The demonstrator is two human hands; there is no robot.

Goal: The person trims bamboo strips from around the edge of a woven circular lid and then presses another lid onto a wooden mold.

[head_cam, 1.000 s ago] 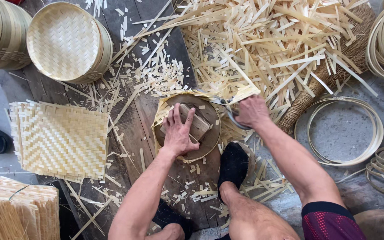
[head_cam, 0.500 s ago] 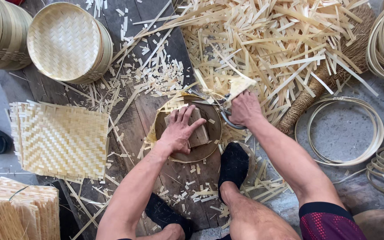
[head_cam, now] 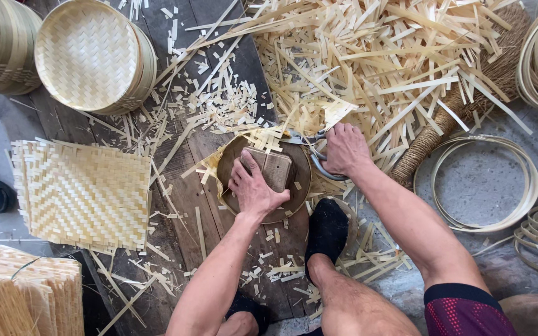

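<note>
My left hand point(head_cam: 254, 188) presses flat on a small wooden block point(head_cam: 274, 168) atop a round dark wooden disc point(head_cam: 235, 163) lying on the plank floor. Pale woven bamboo matting point(head_cam: 202, 168) sticks out from under the disc at its left and top edges. My right hand point(head_cam: 344, 149) grips the handles of large metal scissors point(head_cam: 309, 144) at the disc's upper right rim, blades pointing left along the edge. My foot in a black sock point(head_cam: 327, 230) rests just below the disc.
A stack of round woven bamboo trays point(head_cam: 91, 55) sits upper left, with square woven mats point(head_cam: 82, 193) at left. A heap of bamboo strips point(head_cam: 381, 56) fills the top. Bamboo hoops point(head_cam: 487, 186) and a broom handle point(head_cam: 437, 134) lie at right.
The left hand and disc turned slightly, and the right hand with the scissors shifted up and left along the disc's rim. More trimmed matting lies loose at the top edge.
</note>
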